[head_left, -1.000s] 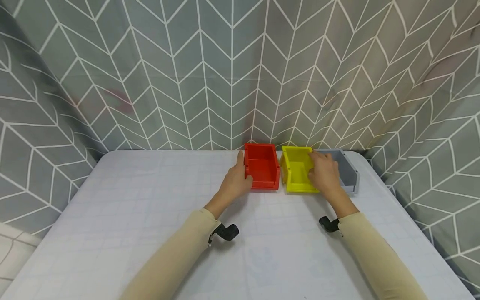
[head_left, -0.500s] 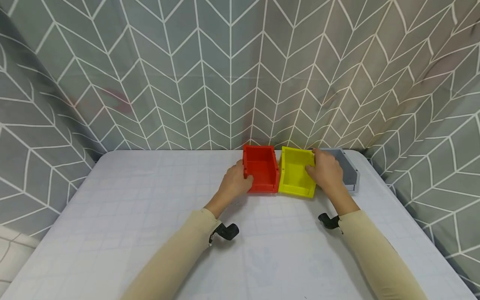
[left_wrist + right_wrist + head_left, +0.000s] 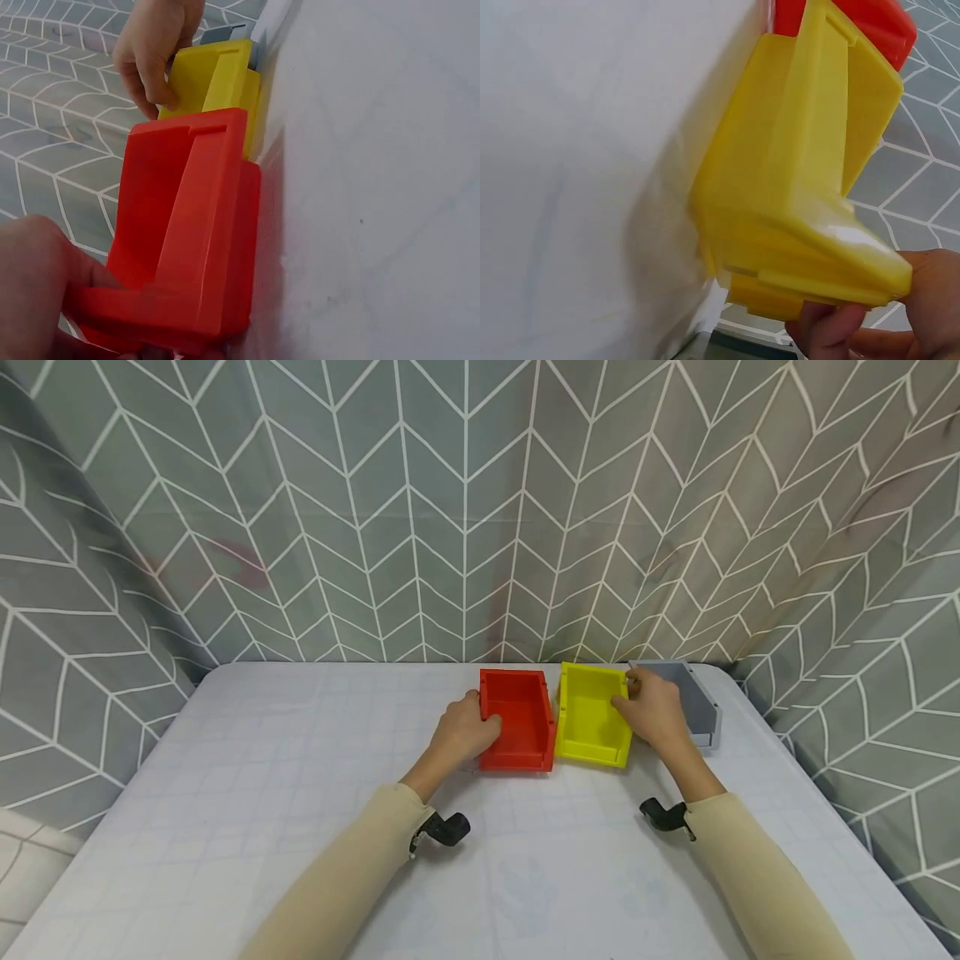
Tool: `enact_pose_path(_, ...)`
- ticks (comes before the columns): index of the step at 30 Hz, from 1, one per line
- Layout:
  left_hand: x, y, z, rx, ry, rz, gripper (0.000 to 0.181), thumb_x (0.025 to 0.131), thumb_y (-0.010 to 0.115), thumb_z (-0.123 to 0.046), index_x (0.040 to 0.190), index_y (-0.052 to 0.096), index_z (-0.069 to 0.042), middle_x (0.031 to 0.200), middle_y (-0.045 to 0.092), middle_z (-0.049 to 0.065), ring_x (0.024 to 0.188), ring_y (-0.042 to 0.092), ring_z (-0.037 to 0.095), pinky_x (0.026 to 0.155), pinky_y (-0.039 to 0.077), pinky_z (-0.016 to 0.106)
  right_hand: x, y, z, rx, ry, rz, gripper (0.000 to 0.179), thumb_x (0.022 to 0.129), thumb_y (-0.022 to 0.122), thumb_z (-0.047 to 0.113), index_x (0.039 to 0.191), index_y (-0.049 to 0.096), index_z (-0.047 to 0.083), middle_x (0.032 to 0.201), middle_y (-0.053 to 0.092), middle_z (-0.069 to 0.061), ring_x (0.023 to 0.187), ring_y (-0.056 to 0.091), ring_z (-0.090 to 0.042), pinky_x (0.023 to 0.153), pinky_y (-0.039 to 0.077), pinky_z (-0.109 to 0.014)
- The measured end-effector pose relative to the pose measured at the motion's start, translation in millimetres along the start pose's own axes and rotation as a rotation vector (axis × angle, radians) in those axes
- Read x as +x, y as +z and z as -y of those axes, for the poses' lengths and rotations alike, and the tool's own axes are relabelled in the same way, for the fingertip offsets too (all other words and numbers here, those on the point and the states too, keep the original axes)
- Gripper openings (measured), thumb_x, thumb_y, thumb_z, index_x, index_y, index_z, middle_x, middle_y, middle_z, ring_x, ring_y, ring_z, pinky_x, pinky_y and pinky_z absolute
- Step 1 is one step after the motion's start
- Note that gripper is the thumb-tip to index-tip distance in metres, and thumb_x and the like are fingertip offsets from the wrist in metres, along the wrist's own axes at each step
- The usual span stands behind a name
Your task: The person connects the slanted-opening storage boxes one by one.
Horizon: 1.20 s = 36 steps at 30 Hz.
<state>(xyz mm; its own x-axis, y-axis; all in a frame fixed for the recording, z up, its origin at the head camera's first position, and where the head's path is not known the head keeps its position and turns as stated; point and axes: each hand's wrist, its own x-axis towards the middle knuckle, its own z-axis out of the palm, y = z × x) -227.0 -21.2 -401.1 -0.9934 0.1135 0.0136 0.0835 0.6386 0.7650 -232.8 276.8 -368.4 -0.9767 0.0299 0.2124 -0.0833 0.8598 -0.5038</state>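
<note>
A red open-front storage bin is gripped at its left wall by my left hand, the thumb over the rim. To its right, my right hand pinches the right wall of a yellow storage bin, which sits slightly turned. The two bins stand close side by side. In the left wrist view the thumb lies inside the red bin, with fingers below its wall. The right wrist view has the yellow bin with fingertips under its side rim. Both bins look bare inside.
A grey bin stands at the back right, partly hidden behind my right hand. All of this is on a white-covered table. A patterned grey curtain hangs along the table's back edge and sides.
Both hands have drawn their bins toward me, the red one also slightly left. The right hand has shifted its hold along the yellow bin's right wall, and that bin has turned slightly.
</note>
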Motion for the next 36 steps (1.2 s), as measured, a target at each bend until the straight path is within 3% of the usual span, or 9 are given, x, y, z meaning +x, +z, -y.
enact_pose_path(4, -4.9, -4.3, 0.8, 0.029, 0.035, -0.022, 0.026, 0.097, 0.054, -0.017, 0.111, 0.058, 0.005, 0.086, 0.062, 0.013, 0.069, 0.061, 0.027, 0.057, 0.054, 0.035, -3.7, -1.7, 0.3, 0.014, -0.002, -0.029, 0.052, 0.096, 0.07, 0.01, 0.139, 0.054, -0.014, 0.121, 0.064, -0.036, 0.105, 0.064, -0.047, 0.087, 0.056, -0.057)
enact_pose_path(7, -10.4, -10.4, 0.2, 0.044, 0.05, -0.041, 0.024, 0.097, 0.052, -0.016, 0.107, 0.057, 0.005, 0.081, 0.06, 0.013, 0.063, 0.059, 0.027, 0.053, 0.051, 0.035, -7.0, -4.5, 1.7, 0.027, 0.001, -0.041, 0.052, 0.097, 0.069, 0.011, 0.141, 0.053, -0.013, 0.121, 0.064, -0.034, 0.1, 0.065, -0.044, 0.083, 0.057, -0.055)
enact_pose_path(16, -33.8, -37.0, 1.6, -0.008, 0.114, -0.108, 0.037, 0.097, 0.054, -0.013, 0.128, 0.055, 0.007, 0.101, 0.068, 0.016, 0.074, 0.065, 0.027, 0.062, 0.061, 0.04, -18.9, -16.0, 11.4, 0.05, -0.013, -0.053, 0.053, 0.097, 0.069, 0.012, 0.142, 0.054, -0.01, 0.12, 0.065, -0.031, 0.086, 0.064, -0.036, 0.072, 0.058, -0.044)
enact_pose_path(25, -66.4, -68.6, 17.4, 0.023, 0.134, -0.117, 0.04, 0.097, 0.053, -0.013, 0.132, 0.054, 0.005, 0.099, 0.068, 0.015, 0.074, 0.065, 0.026, 0.062, 0.06, 0.039, -37.1, -24.1, 34.1, 0.117, -0.029, -0.022, 0.053, 0.097, 0.07, 0.012, 0.144, 0.054, -0.006, 0.123, 0.065, -0.028, 0.098, 0.071, -0.042, 0.079, 0.061, -0.051)
enact_pose_path(30, -84.7, -78.2, 26.4, 0.012, 0.134, -0.106, 0.05, 0.095, 0.056, -0.012, 0.142, 0.048, 0.004, 0.102, 0.068, 0.014, 0.074, 0.065, 0.024, 0.06, 0.06, 0.036, -48.8, -26.3, 47.7, 0.12, -0.065, -0.028, 0.053, 0.097, 0.07, 0.011, 0.144, 0.054, -0.006, 0.122, 0.065, -0.027, 0.096, 0.072, -0.041, 0.077, 0.062, -0.049)
enact_pose_path(36, -105.8, -86.2, 36.5, 0.058, 0.141, -0.118, 0.052, 0.094, 0.058, -0.009, 0.143, 0.048, 0.003, 0.1, 0.067, 0.014, 0.073, 0.064, 0.024, 0.059, 0.06, 0.036, -64.9, -24.4, 62.2, 0.131, -0.108, -0.028, 0.052, 0.095, 0.073, 0.011, 0.142, 0.057, -0.004, 0.12, 0.067, -0.024, 0.086, 0.074, -0.034, 0.07, 0.062, -0.042)
